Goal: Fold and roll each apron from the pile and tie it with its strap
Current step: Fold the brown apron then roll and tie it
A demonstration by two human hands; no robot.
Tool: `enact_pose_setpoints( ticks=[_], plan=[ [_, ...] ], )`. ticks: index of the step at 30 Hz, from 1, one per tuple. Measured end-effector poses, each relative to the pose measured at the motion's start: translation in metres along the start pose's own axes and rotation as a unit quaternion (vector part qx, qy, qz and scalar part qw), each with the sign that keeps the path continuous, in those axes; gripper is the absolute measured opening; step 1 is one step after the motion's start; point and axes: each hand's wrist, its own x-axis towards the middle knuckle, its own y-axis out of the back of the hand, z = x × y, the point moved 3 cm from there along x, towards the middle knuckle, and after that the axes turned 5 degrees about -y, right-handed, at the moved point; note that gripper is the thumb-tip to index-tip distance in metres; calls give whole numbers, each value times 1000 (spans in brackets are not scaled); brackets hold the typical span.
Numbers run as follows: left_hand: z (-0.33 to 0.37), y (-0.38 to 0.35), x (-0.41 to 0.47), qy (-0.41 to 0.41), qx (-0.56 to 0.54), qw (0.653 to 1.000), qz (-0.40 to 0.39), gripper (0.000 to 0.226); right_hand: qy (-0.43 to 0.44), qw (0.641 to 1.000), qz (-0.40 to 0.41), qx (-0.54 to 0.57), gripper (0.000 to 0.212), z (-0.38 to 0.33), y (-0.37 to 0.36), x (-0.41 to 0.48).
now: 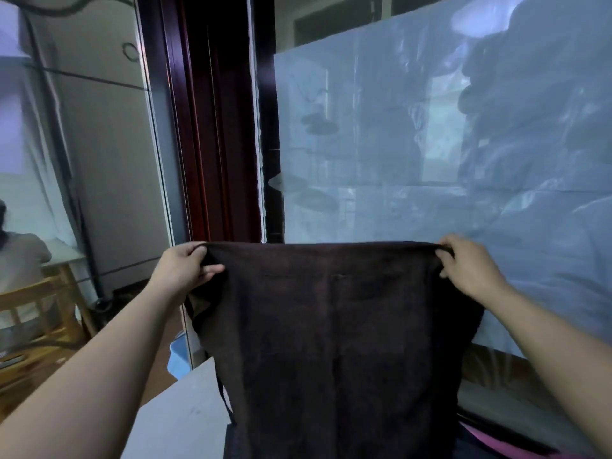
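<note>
**Apron held up, ready for the fold**

A dark apron (334, 326) hangs above the grey table (178, 412), its top corners pinched by the left hand (185, 270) and right hand (467, 266). Keeping that edge taut and level should help it lie flat for folding.

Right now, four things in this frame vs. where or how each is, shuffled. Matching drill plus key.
Things:
1. left hand
2. right hand
3. apron
4. table

Place or state:
A. pale top, below the hanging cloth
B. grips the apron's top right corner
C. dark, held up spread out, hanging down
D. grips the apron's top left corner

Pairs: 1-D, 2-B, 3-C, 4-A
</note>
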Motion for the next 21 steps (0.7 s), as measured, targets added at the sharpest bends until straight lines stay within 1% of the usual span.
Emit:
enact_pose_setpoints(
  ticks=[1, 2, 3, 4, 5, 6, 7, 8, 9, 10, 11, 12, 13, 15, 17, 19, 21],
  plan=[
    [-13, 1, 5, 19, 95, 994, -54, 38, -37, 993, -103, -48, 16, 11, -15, 3],
    [-29, 0, 9, 87, 170, 974, -119, 36, -77, 976, -187, -76, 18, 21, -29, 4],
    [-47, -1, 10, 157, 221, 944, -187, 30, -114, 961, -235, -86, 17, 30, -46, 7],
    [-59, -3, 15, 189, 257, 923, -215, 26, -134, 956, -244, -90, 16, 35, -55, 11],
    [-64, -6, 19, 186, 287, 916, -211, 25, -142, 957, -238, -86, 17, 38, -62, 14],
    [-66, -14, 30, 154, 333, 910, -194, 25, -143, 961, -223, -81, 20, 41, -74, 25],
    [-64, -20, 41, 95, 390, 899, -173, 24, -139, 967, -198, -74, 21, 41, -80, 36],
    [-57, -27, 48, 19, 415, 900, -129, 24, -134, 976, -163, -62, 18, 38, -82, 44],
    [-50, -32, 53, -44, 399, 911, -87, 25, -123, 986, -109, -39, 16, 36, -83, 53],
    [-46, -34, 57, -89, 359, 928, -45, 26, -113, 993, -41, -10, 17, 32, -79, 59],
    [-41, -34, 59, -133, 320, 938, 2, 26, -106, 994, 24, 19, 20, 27, -72, 62],
    [-41, -34, 52, -175, 287, 941, 43, 28, -102, 990, 81, 50, 22, 24, -69, 55],
    [-35, -36, 47, -233, 256, 935, 81, 29, -96, 982, 142, 79, 24, 18, -60, 50],
    [-37, -36, 24, -327, 209, 914, 119, 29, -101, 956, 229, 153, 26, 13, -51, 22],
    [-62, -31, 1, -342, 199, 910, 123, 28, -105, 938, 260, 202, 26, 19, -51, -17],
    [-101, -23, -25, -312, 231, 917, 93, 26, -75, 951, 238, 181, 22, 36, -62, -59],
    [-142, -15, -57, -273, 284, 918, 34, 25, -32, 972, 195, 125, 17, 59, -76, -101]
  ],
)
